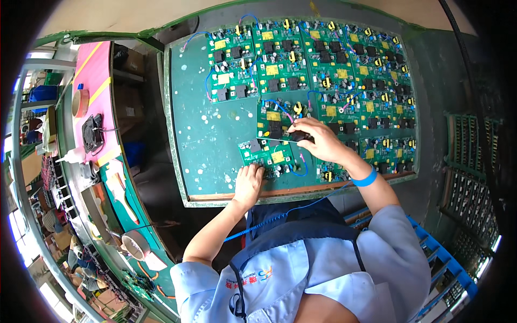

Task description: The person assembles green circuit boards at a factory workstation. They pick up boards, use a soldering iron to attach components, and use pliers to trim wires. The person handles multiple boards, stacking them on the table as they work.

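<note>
Viewing from the head, which hand is nearer the upper circuit board?

The right hand; the board lies leftward of its curled fingers, exact pinch unclear. The lower circuit board, long axis crosswise, meets the left hand's bunched fingers, grip hidden.

Light-blue shirt, bright-blue wristband
</note>
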The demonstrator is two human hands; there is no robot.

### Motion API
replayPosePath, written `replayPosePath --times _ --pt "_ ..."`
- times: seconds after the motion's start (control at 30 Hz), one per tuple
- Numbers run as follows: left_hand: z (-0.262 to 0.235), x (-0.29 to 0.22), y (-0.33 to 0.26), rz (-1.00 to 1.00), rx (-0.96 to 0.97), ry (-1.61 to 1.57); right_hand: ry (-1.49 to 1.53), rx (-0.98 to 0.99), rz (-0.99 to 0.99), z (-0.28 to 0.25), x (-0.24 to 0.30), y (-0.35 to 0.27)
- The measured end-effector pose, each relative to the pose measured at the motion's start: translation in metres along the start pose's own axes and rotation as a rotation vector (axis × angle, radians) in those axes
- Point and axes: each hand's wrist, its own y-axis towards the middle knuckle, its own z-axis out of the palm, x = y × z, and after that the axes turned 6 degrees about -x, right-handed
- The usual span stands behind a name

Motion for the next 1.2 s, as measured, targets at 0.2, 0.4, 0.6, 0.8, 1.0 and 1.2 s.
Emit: replayPosePath --times 0.2,0.4,0.6,0.8,1.0,1.2 --pt "-0.034 0.035 -0.016 0.072 -0.014 -0.032 -0.249 -0.018 -0.053 0.012 -0.031 -0.004" --pt "-0.057 0.077 -0.018 0.019 -0.093 0.001 -0.428 -0.120 -0.189 0.034 -0.065 -0.015" --pt "-0.055 0.089 0.025 0.040 -0.143 0.013 -0.395 -0.208 -0.140 0.040 -0.064 -0.017" --pt "-0.050 0.093 0.050 0.041 -0.108 -0.009 -0.356 -0.231 -0.061 0.041 -0.068 -0.019" --pt "-0.045 0.092 0.059 0.027 -0.144 -0.035 -0.406 -0.218 -0.068 0.030 -0.049 -0.014" --pt "-0.041 0.093 0.063 -0.037 -0.134 -0.031 -0.331 -0.162 0.100 0.053 -0.022 -0.008"
